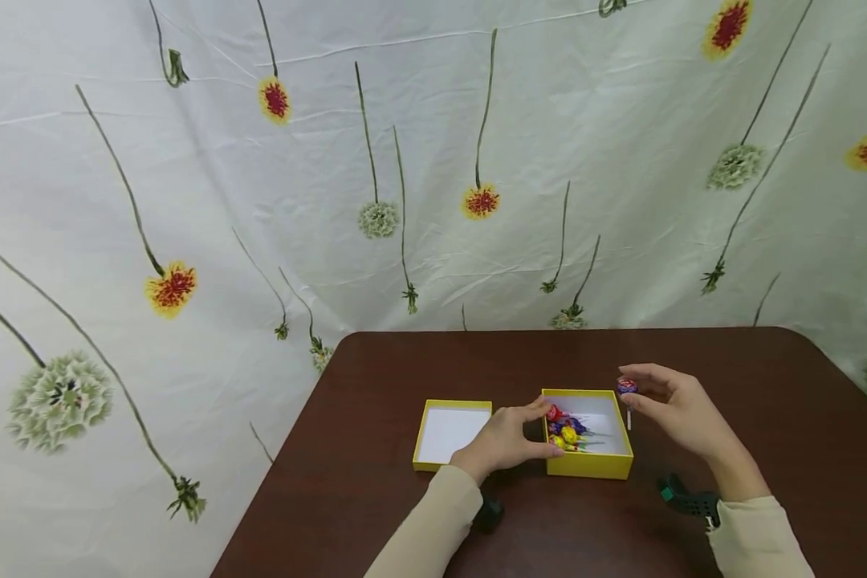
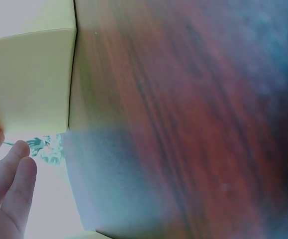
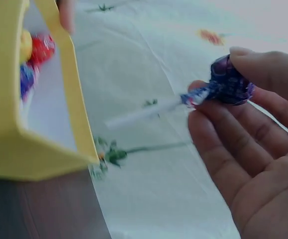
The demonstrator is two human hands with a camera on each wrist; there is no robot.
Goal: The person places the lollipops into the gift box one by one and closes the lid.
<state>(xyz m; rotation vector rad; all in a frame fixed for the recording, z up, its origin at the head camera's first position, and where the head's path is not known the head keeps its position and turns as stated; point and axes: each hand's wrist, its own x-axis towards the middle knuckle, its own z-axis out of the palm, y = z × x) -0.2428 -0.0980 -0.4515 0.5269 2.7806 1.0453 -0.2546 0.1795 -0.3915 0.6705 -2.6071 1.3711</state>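
Note:
In the head view, a yellow box (image 1: 591, 466) with a white inside stands on the table, several wrapped lollipops (image 1: 569, 434) lying along its left side. My left hand (image 1: 504, 437) holds the box at its left end, thumb by the front rim and fingers farther back. Beyond the right wall, my right hand (image 1: 682, 409) pinches a purple-wrapped lollipop (image 1: 627, 386) by its head between thumb and fingers. Its white stick hangs down in the head view. The right wrist view shows this lollipop (image 3: 228, 84) apart from the box (image 3: 76, 99).
Left of the box lies a shallow yellow-edged white lid (image 1: 453, 429), open side up. Both stand on a dark brown table (image 1: 397, 361) with rounded far corners. A white cloth with flower prints (image 1: 433, 265) hangs behind it. Dark straps (image 1: 686, 499) sit near the wrists.

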